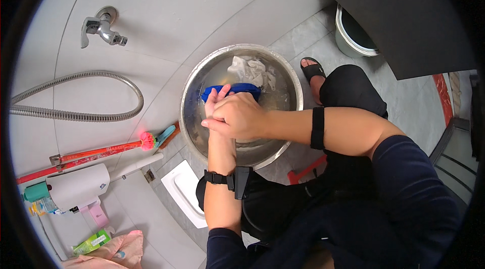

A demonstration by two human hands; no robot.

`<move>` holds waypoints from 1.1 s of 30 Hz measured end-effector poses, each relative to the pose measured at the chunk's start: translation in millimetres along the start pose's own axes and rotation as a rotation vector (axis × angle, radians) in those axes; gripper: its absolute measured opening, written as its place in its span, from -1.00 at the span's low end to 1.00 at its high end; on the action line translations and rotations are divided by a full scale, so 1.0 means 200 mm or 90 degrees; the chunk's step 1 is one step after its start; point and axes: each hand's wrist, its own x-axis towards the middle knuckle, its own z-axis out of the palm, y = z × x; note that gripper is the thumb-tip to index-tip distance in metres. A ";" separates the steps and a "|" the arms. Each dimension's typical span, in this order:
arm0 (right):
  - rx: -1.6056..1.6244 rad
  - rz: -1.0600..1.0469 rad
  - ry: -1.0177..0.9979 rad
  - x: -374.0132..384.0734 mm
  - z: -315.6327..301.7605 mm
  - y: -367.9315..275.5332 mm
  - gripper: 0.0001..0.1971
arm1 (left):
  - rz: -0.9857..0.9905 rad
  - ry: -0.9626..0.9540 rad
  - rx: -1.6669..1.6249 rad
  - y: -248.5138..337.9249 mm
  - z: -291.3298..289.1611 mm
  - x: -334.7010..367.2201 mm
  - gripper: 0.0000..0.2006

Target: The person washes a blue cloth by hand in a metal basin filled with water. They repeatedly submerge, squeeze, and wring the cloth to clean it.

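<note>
Metal basin [190, 102] on gry tile flr [307, 37], wall-mtd tap [104, 29]

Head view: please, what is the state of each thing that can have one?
Left hand, partly covered.
Right hand, laid over the left.
Metal basin, upright, holding water.
Blue cloth, bunched, in the basin.
Whitish cloth, crumpled, also in the basin.
Tap, no flow visible.
Metal hose, bent in a loop.
Bucket, upright, partly hidden.
Pink cloth, rumpled.

Bright, soft light (corners black)
</note>
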 end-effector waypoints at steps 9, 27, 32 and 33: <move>-0.084 0.038 -0.015 0.09 -0.02 0.03 -0.60 | 0.061 -0.157 -0.087 -0.10 0.01 -0.01 -0.60; 0.291 0.442 -0.132 0.35 -0.33 0.10 -0.75 | 0.401 -0.078 0.698 -0.05 0.03 -0.26 -0.54; 0.319 0.377 -0.141 0.34 -0.31 0.14 -0.58 | 0.328 -0.102 0.324 0.00 0.08 -0.29 -0.55; 0.319 0.371 -0.136 0.34 -0.33 0.11 -0.50 | 0.318 -0.102 0.252 0.02 0.07 -0.29 -0.60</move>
